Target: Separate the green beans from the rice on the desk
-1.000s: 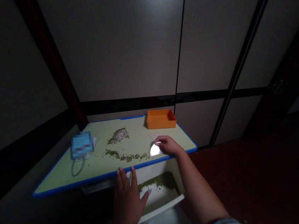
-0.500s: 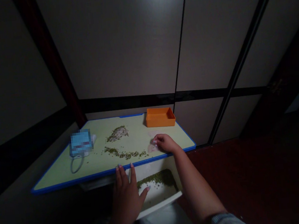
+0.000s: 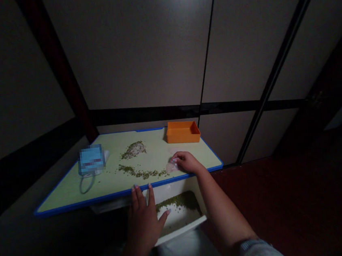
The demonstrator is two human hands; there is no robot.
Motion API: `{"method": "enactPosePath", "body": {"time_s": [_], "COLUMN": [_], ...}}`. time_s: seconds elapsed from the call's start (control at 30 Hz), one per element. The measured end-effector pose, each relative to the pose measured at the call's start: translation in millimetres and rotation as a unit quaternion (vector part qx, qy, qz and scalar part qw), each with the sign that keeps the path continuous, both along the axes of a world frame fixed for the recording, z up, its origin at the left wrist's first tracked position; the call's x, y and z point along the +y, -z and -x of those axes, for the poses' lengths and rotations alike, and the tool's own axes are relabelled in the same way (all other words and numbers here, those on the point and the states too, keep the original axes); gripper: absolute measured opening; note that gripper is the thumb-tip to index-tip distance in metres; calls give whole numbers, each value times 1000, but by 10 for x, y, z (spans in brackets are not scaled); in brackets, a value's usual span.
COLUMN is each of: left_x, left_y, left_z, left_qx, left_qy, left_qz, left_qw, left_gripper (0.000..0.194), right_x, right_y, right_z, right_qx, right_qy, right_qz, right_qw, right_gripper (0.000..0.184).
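Note:
My right hand (image 3: 186, 162) rests on a pale green table (image 3: 73, 189) with a blue rim, fingers closed on a small whitish scraper (image 3: 172, 167) beside a trail of green beans (image 3: 139, 172). My left hand (image 3: 145, 219) holds a white tray (image 3: 181, 229) just below the table's front edge, fingers flat and spread over its left side. Green beans (image 3: 178, 201) lie at the back of the tray. A second, paler heap of grains (image 3: 134, 149) sits farther back on the table.
An orange box (image 3: 183, 132) stands at the table's far right corner. A blue packet (image 3: 91, 160) with a looped cord (image 3: 85, 184) lies at the left. Panelled walls stand behind the table, and a dark red floor lies to the right.
My right hand has slid the scraper a little left toward the beans, and the scraper has tilted so its bright face no longer shows. The left hand and tray have hardly moved.

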State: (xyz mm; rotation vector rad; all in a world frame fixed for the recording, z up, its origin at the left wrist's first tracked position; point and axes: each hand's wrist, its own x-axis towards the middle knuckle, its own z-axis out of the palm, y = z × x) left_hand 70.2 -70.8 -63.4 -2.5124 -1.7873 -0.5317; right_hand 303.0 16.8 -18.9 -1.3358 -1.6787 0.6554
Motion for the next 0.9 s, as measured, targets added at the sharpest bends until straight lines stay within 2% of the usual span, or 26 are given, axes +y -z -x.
{"method": "enactPosePath", "body": {"time_s": [0.27, 0.9], "left_x": [0, 4], "left_y": [14, 16], "left_z": [3, 2], "left_qx": [-3, -2], "left_qy": [-1, -1], "left_qz": [-8, -11], "left_qw": [1000, 1000], "left_gripper": [83, 85], "right_x": [26, 1], "right_y": [41, -2], "right_z": [-9, 7], "right_qx": [-1, -8], "right_qy": [-6, -34], "right_qz": [-14, -10], "right_qw": [1000, 999], "right_gripper": [16, 13]}}
